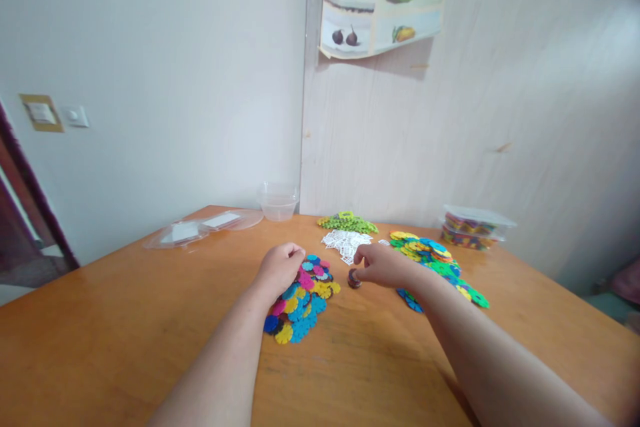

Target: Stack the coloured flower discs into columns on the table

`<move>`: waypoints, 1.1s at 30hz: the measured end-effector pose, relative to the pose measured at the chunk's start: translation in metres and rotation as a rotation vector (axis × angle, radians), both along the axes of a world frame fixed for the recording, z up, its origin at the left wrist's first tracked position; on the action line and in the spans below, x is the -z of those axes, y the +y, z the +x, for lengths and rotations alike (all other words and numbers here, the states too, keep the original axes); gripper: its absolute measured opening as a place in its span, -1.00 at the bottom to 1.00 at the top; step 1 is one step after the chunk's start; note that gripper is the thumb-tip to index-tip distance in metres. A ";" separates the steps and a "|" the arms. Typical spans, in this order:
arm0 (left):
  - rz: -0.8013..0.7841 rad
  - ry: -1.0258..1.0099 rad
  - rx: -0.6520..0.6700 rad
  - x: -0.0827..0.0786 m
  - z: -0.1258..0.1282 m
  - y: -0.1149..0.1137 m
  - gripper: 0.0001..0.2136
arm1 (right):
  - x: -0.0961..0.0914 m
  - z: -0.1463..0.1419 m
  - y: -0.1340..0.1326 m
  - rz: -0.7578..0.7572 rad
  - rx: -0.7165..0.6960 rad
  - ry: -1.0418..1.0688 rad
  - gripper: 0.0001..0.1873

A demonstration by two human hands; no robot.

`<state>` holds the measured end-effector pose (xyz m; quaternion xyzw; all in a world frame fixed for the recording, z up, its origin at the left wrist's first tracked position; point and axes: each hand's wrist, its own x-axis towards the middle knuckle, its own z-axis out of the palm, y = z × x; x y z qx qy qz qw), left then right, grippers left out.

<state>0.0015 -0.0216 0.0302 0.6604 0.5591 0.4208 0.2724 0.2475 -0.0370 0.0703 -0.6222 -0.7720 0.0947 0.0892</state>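
My left hand (pixel 278 268) rests curled on a heap of flat flower-shaped plastic discs (pixel 303 303) in blue, pink and yellow; whether it holds one is hidden. My right hand (pixel 380 265) pinches a small brown disc (pixel 354 278) just above the wooden table (pixel 125 320). A pile of white discs (pixel 347 241) lies just beyond both hands. Green discs (pixel 349 221) sit farther back. A long spread of yellow, blue and green discs (pixel 434 260) runs beside my right forearm.
A clear plastic bowl (pixel 278 201) stands at the back by the wall. Clear lids (pixel 200 229) lie to its left. A lidded clear tub of coloured discs (pixel 473 225) sits at the back right. A fruit poster (pixel 383 3) hangs on the wall.
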 end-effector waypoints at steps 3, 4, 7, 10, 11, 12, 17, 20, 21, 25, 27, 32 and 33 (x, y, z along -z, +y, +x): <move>-0.006 0.016 0.024 0.001 0.001 0.000 -0.72 | 0.002 -0.010 -0.005 0.029 -0.030 0.044 -0.73; -0.004 0.026 0.036 0.001 0.001 0.000 -0.72 | 0.004 -0.015 -0.008 0.042 -0.056 0.057 -0.76; 0.013 0.038 0.068 0.002 0.002 0.000 -0.73 | 0.012 -0.035 -0.015 0.101 -0.152 0.052 -0.76; 0.018 0.031 0.070 0.002 0.002 -0.001 -0.75 | 0.018 -0.051 -0.021 0.106 -0.197 0.010 -0.67; 0.016 0.032 0.067 0.002 0.002 -0.001 -0.76 | 0.020 -0.055 -0.022 0.111 -0.217 0.010 -0.64; 0.014 0.035 0.067 0.002 0.002 -0.002 -0.78 | 0.021 -0.058 -0.023 0.120 -0.239 0.015 -0.62; 0.028 0.027 0.079 0.003 0.003 -0.002 -0.80 | 0.027 -0.067 -0.026 0.156 -0.331 0.043 -0.58; 0.023 0.019 0.079 0.004 0.003 -0.001 -0.79 | 0.029 -0.071 -0.028 0.153 -0.335 0.038 -0.64; 0.019 0.022 0.079 0.005 0.002 -0.001 -0.79 | 0.030 -0.073 -0.029 0.150 -0.324 0.033 -0.66; 0.024 0.023 0.079 0.007 0.002 0.001 -0.81 | 0.030 -0.077 -0.032 0.154 -0.296 0.038 -0.69; 0.034 0.019 0.080 0.008 0.002 0.002 -0.81 | 0.030 -0.077 -0.032 0.160 -0.293 0.054 -0.70; 0.029 0.023 0.095 0.009 0.001 0.003 -0.78 | 0.032 -0.076 -0.027 0.202 -0.319 0.183 -0.71; 0.028 0.024 0.095 0.010 0.000 0.003 -0.78 | 0.034 -0.076 -0.025 0.207 -0.320 0.225 -0.73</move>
